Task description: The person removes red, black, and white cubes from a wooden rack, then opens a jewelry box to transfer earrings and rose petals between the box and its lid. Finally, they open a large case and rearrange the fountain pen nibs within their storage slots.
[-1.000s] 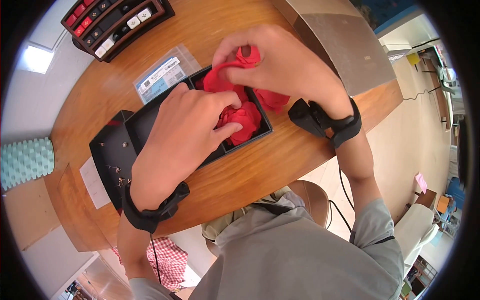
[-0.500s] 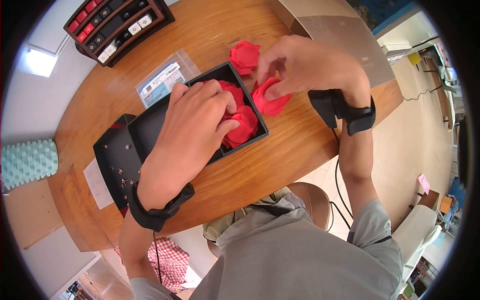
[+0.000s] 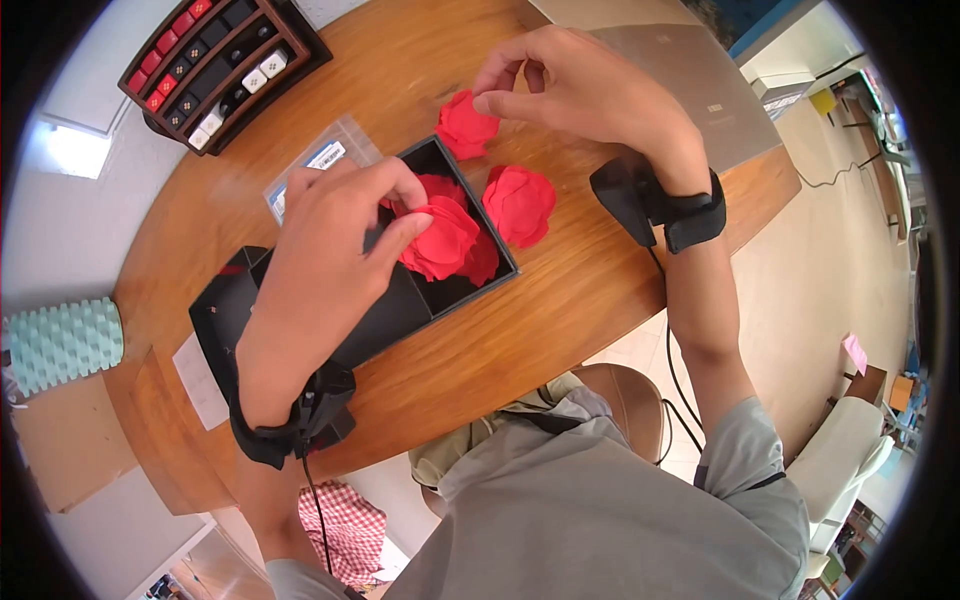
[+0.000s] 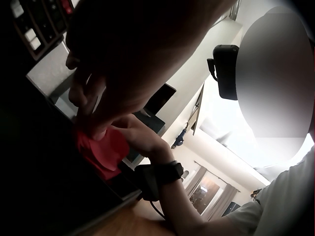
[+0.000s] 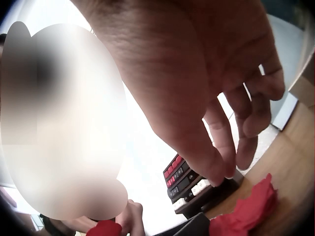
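Pinching red flower [image 3: 442, 248], left grip [image 3: 325, 250], over black box [image 3: 400, 312]

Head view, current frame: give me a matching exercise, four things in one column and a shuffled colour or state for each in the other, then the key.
Things
1. left hand
2. right hand
3. textured cylinder
4. cloth

Colours and states
A. red-and-white checks
B. holding nothing
C. pale teal
D. pinching a red flower over the black box

Pairs: 1-D, 2-B, 3-C, 4-A
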`<state>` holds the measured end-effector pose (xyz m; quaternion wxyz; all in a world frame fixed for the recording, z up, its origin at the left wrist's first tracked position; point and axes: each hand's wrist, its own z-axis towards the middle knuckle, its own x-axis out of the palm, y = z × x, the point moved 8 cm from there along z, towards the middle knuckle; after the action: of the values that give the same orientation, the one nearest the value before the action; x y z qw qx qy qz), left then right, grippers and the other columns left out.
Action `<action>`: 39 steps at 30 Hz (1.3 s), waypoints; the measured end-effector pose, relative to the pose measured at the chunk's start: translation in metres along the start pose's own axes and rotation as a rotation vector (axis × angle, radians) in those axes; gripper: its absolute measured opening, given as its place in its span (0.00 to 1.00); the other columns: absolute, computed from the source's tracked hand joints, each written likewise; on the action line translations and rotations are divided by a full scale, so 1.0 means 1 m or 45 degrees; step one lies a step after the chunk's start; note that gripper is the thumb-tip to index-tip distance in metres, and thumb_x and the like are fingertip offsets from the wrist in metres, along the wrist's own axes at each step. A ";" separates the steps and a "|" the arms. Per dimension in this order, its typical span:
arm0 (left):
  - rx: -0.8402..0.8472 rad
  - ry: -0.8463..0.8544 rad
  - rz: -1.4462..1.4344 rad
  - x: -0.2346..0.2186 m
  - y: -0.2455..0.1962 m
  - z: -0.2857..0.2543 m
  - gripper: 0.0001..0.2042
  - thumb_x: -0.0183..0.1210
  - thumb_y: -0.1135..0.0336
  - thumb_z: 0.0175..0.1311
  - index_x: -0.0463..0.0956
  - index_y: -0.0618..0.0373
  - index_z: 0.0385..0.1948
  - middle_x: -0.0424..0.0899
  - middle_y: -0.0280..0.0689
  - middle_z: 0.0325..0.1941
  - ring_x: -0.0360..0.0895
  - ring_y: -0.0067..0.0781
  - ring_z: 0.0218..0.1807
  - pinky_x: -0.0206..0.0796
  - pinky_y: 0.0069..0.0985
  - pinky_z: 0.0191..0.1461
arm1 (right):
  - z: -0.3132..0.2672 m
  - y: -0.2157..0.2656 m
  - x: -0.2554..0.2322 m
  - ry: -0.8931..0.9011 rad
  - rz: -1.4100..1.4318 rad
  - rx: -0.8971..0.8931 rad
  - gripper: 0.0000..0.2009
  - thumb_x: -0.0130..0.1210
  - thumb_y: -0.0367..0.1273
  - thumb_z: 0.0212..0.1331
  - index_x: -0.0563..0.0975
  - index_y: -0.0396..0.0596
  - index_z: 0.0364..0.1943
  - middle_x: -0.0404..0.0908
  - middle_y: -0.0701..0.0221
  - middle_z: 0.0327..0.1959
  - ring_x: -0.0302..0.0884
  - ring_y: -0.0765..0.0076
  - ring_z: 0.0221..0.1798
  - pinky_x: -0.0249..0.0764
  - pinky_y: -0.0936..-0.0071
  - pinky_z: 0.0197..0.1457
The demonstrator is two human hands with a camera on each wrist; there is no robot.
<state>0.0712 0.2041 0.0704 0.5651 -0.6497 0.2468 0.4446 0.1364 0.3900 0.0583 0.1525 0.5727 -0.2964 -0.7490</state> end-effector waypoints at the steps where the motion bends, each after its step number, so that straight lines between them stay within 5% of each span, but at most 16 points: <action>1: 0.025 -0.059 0.011 -0.005 -0.001 0.001 0.07 0.68 0.68 0.62 0.79 0.56 0.35 0.78 0.30 0.31 0.71 0.29 0.37 0.58 0.28 0.57 | 0.001 0.000 -0.001 -0.029 -0.014 -0.014 0.11 0.66 0.40 0.62 0.88 0.48 0.40 0.85 0.73 0.29 0.74 0.74 0.31 0.71 0.72 0.36; 9: 0.194 -0.083 0.136 -0.010 0.001 0.008 0.07 0.69 0.68 0.61 0.81 0.55 0.37 0.80 0.29 0.33 0.72 0.28 0.38 0.58 0.28 0.56 | 0.003 0.003 -0.002 -0.088 -0.059 -0.021 0.11 0.66 0.39 0.61 0.88 0.48 0.39 0.85 0.72 0.30 0.75 0.71 0.31 0.72 0.70 0.37; 11: 0.127 0.036 0.061 -0.006 0.002 0.008 0.08 0.69 0.69 0.60 0.82 0.55 0.38 0.82 0.30 0.35 0.72 0.29 0.38 0.58 0.28 0.57 | 0.003 0.006 -0.004 -0.075 -0.027 -0.008 0.11 0.63 0.35 0.58 0.87 0.45 0.40 0.89 0.61 0.35 0.86 0.56 0.39 0.80 0.64 0.45; 15: 0.085 0.138 -0.002 0.002 0.003 0.009 0.10 0.70 0.69 0.59 0.83 0.55 0.41 0.83 0.30 0.37 0.74 0.31 0.39 0.58 0.29 0.57 | 0.003 0.005 -0.001 -0.067 -0.017 -0.004 0.10 0.63 0.34 0.58 0.87 0.45 0.40 0.89 0.61 0.35 0.87 0.55 0.40 0.80 0.64 0.46; 23: 0.294 0.093 0.216 0.013 -0.011 0.002 0.17 0.73 0.70 0.51 0.81 0.51 0.44 0.76 0.34 0.53 0.72 0.39 0.56 0.56 0.34 0.61 | 0.004 0.005 0.005 -0.043 -0.057 -0.037 0.11 0.64 0.35 0.59 0.86 0.45 0.42 0.89 0.61 0.37 0.87 0.54 0.41 0.80 0.63 0.46; 26: 0.325 0.025 0.262 0.012 -0.013 0.002 0.16 0.73 0.71 0.50 0.78 0.52 0.40 0.74 0.33 0.50 0.71 0.40 0.55 0.55 0.35 0.60 | 0.003 0.005 0.007 -0.086 -0.059 -0.088 0.10 0.64 0.36 0.62 0.86 0.46 0.41 0.85 0.68 0.29 0.77 0.66 0.30 0.72 0.67 0.35; 32: 0.264 0.028 0.264 0.015 -0.015 0.003 0.11 0.72 0.72 0.53 0.75 0.54 0.30 0.71 0.35 0.45 0.69 0.38 0.54 0.54 0.36 0.60 | 0.003 0.003 0.009 -0.098 -0.076 -0.128 0.10 0.65 0.36 0.62 0.86 0.45 0.41 0.85 0.67 0.29 0.78 0.66 0.30 0.72 0.67 0.35; 39: 0.290 0.101 0.285 0.020 -0.014 0.003 0.08 0.70 0.71 0.55 0.79 0.55 0.32 0.72 0.35 0.44 0.69 0.36 0.54 0.54 0.36 0.61 | 0.003 0.005 0.007 -0.123 -0.069 -0.136 0.10 0.64 0.35 0.61 0.87 0.45 0.41 0.85 0.66 0.29 0.79 0.65 0.31 0.73 0.68 0.36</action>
<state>0.0911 0.2135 0.0606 0.5719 -0.5669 0.3886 0.4477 0.1311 0.3831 0.0565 0.1479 0.5347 -0.2474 -0.7944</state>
